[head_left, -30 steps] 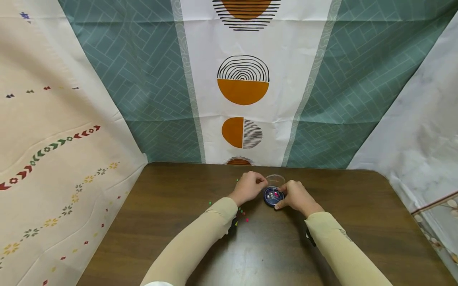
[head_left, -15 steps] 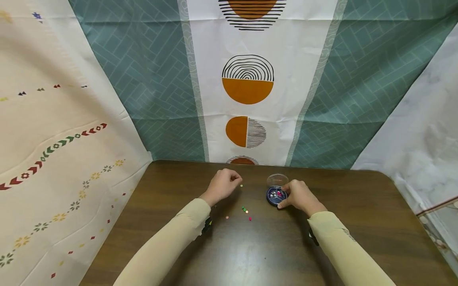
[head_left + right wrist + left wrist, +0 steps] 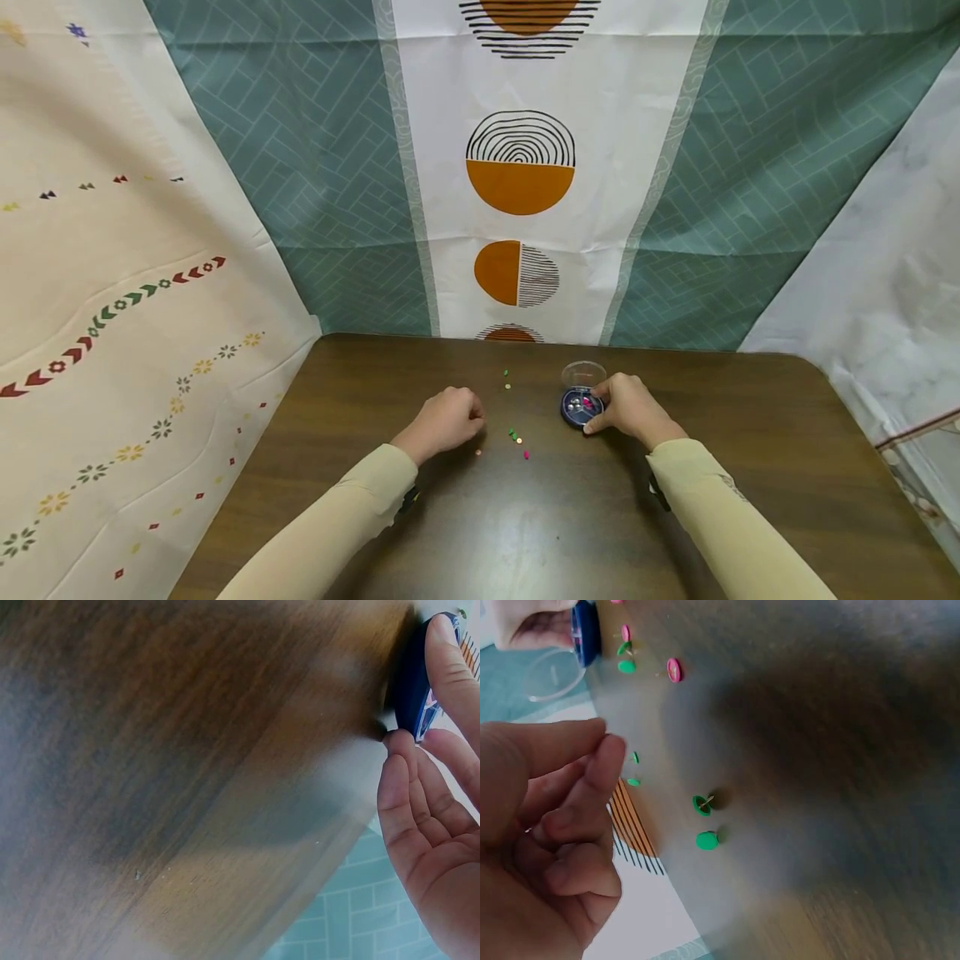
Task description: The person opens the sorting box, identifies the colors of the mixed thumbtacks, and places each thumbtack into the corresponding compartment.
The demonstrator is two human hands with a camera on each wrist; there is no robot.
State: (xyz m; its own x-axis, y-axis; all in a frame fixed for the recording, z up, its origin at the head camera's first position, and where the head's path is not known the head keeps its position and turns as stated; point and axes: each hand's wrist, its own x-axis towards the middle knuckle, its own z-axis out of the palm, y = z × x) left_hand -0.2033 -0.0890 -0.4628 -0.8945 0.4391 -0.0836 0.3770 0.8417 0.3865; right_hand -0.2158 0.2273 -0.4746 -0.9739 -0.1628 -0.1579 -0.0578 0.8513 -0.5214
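My right hand (image 3: 632,410) grips the edge of a round dark-blue case (image 3: 568,420), thumb on the near side and fingers opposite. The case's clear lid (image 3: 583,375) stands raised at the back. Pink and silvery pieces lie in its divided inside. My left hand (image 3: 446,421) hovers left of the case over the tabletop. In the left wrist view its thumb and index fingertips (image 3: 613,750) come together, the other fingers curled, nothing visible between them. Close by are two green thumbtacks (image 3: 707,841), one with its pin up. A pink thumbtack (image 3: 675,670) lies farther off.
Several more small thumbtacks (image 3: 513,434) are scattered on the brown wooden table (image 3: 675,533) between the hands. Patterned cloth (image 3: 330,275) hangs along the table's back edge, and pale cloth (image 3: 150,400) hangs at the left side.
My left hand has moved away from the case, leftward and then a little nearer to me. My right hand keeps its grip on the case.
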